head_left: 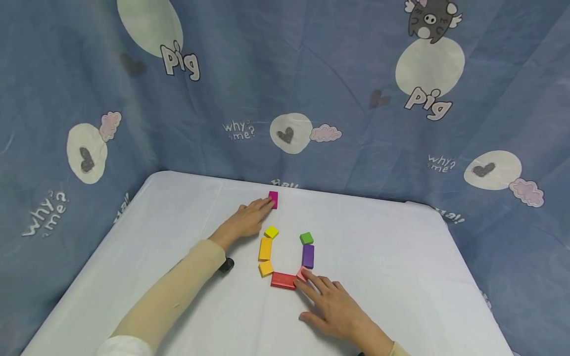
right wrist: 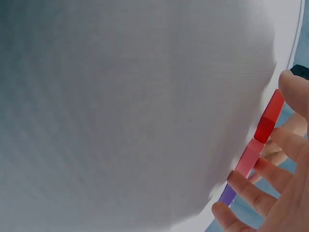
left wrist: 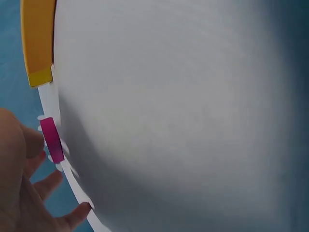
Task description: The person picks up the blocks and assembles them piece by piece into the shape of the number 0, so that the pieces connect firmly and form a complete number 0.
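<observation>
In the head view, my left hand [head_left: 246, 219] stretches to the far side of the table, its fingertips on a magenta block [head_left: 274, 199]. The left wrist view shows the magenta block [left wrist: 52, 140] beside the thumb, with the fingers spread. Nearer the front, my right hand [head_left: 335, 309] touches a pink block [head_left: 302, 273] and the end of a red block [head_left: 283, 280] with spread fingertips. The pink block sits between the red block and a purple block [head_left: 308, 256]. In the right wrist view, the fingers lie along the red [right wrist: 270, 116] and pink blocks [right wrist: 247, 158].
A green block [head_left: 306, 238] tops the right side of a U-shaped row. Its left side has a yellow block [head_left: 271, 232], an orange block [head_left: 265, 249] and a yellow-orange block [head_left: 265, 268]. The white tabletop [head_left: 378, 247] ends at a blue printed curtain [head_left: 356, 148].
</observation>
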`<state>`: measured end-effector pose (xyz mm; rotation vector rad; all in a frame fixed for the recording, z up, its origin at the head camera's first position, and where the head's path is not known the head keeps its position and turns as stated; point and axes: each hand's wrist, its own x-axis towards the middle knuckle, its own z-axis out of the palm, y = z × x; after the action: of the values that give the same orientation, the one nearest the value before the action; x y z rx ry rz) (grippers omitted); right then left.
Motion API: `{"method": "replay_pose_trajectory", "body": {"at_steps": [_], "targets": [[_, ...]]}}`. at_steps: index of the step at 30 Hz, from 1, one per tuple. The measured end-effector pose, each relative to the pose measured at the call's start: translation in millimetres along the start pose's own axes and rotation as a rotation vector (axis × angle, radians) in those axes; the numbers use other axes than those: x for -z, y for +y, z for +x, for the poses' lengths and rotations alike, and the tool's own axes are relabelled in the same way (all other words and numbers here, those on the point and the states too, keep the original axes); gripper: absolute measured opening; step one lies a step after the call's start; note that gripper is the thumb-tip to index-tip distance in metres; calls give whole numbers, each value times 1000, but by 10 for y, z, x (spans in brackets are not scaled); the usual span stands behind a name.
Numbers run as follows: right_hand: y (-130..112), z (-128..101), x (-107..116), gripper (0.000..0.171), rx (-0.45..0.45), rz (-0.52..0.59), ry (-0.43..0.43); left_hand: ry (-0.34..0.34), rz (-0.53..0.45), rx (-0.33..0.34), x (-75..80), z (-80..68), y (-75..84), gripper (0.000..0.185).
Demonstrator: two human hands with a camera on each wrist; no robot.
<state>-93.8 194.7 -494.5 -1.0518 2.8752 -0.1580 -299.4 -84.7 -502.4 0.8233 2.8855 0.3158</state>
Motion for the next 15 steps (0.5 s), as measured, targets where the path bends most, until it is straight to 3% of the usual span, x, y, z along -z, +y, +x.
{"method": "replay_pose_trajectory", "body": {"at_steps": [7,15], "targets": [[25,-12,16,68,5,3,-11,-10,81,-15,-8,47,11,63],[37,-2,19,69,5,5,-18,14,46,-13,4,28,26,58]]}}
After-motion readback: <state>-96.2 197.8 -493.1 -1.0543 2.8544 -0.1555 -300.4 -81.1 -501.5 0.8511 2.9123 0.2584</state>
